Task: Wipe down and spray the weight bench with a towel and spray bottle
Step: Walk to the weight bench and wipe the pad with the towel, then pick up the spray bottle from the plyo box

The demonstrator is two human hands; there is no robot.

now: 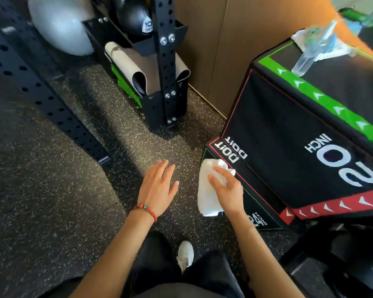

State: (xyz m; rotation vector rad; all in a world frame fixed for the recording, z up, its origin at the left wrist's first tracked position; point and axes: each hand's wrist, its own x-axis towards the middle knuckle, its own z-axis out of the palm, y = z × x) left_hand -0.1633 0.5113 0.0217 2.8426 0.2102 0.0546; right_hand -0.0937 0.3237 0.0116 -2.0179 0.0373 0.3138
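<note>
Right hand (pixel 226 188) gripping a white towel (pixel 209 190) by the corner of a big black box (pixel 289 136); left hand (pixel 157 188) open and flat, fingers spread, over the speckled floor (pixel 52 190); clear spray bottle (pixel 314 50) lying on top of the box

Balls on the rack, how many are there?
2. A big grey ball sits at the top left, and a black ball rests on the rack beside it. More may be hidden above the picture.

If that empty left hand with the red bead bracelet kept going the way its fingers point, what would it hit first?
Probably the speckled black rubber floor first; further along, the black perforated steel rack post. The left hand appears raised, but depth is unclear.
</note>
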